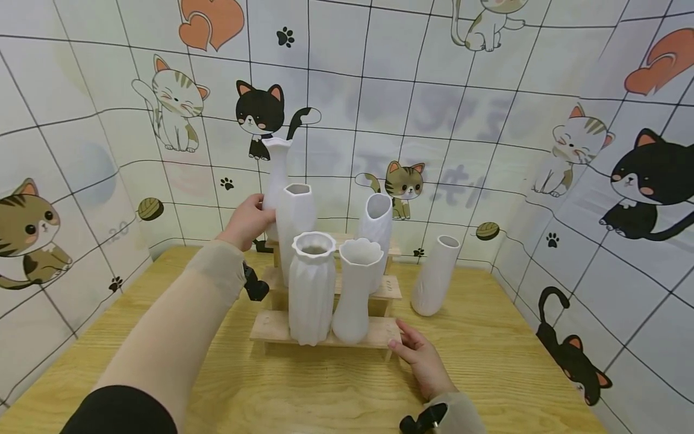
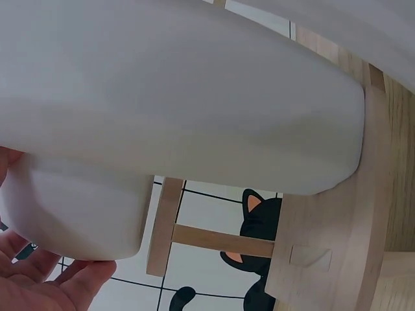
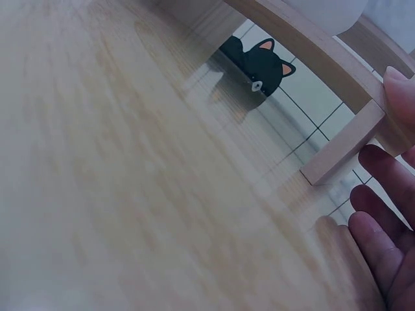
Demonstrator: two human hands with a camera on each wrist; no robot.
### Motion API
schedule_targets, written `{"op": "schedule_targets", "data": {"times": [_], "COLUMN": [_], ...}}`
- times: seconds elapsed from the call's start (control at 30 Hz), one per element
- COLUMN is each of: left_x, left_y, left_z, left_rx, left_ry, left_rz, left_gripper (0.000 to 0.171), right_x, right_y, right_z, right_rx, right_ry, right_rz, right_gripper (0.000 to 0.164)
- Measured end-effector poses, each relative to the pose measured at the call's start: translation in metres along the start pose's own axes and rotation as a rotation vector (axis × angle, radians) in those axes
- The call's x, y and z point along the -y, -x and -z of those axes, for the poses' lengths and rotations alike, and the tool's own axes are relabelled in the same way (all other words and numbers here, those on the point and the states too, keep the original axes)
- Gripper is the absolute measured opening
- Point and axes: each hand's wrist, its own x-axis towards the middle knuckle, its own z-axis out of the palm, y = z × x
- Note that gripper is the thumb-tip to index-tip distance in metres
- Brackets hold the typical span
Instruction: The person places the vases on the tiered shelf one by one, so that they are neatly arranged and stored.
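My left hand [image 1: 246,223] grips a tall white vase with a wavy rim [image 1: 278,166] at the back left of a three-tier wooden stand [image 1: 379,331]. In the left wrist view, fingertips curl round the lower part of this vase [image 2: 78,207], and a narrow gap shows between its base and the top shelf slat [image 2: 165,227]. Down at the front right, my right hand [image 1: 422,358] holds the end of the lowest shelf. The thumb [image 3: 401,94] lies at the top of that shelf, the fingers below, beside a short leg [image 3: 343,142].
On the middle shelf stand a hexagonal-mouthed vase [image 1: 297,232] and a slant-mouthed vase [image 1: 374,223]. The lowest shelf bears a ribbed vase [image 1: 311,298] and a scalloped-rim vase [image 1: 353,295]. Another white vase [image 1: 435,277] stands on the wooden table [image 1: 488,355], right of the stand.
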Motion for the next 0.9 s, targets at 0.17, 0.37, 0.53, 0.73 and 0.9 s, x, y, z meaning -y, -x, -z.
{"op": "schedule_targets", "data": {"times": [0.17,0.37,0.53,0.73,0.9], "left_x": [0.0017,0.0048,0.0066,0.0085,0.0094], "left_y": [-0.0004,-0.0033,-0.0068,-0.0086,-0.0083], "left_z": [-0.0018,-0.0037,-0.0050,-0.0052,-0.0049], "left_rx": [0.014,0.023,0.027,0.038,0.059], "left_ry": [0.005,0.004,-0.002,-0.008,-0.005], "left_rz": [0.011,0.012,0.017,0.010,0.000], "left_gripper": [0.075,0.072,0.072,0.072,0.070], "right_x": [-0.0015,-0.0026,-0.0019,-0.0010,0.0010], "right_y": [0.0000,-0.0015,-0.0013,-0.0007,0.0006], "right_z": [-0.0001,0.0005,0.0006,0.0000,-0.0011], "right_rx": [0.007,0.009,0.015,0.017,0.014], "right_ry": [0.001,-0.007,-0.008,-0.014,-0.022], "right_rz": [0.007,0.006,0.014,0.012,0.005], "right_gripper": [0.065,0.067,0.067,0.065,0.065]}}
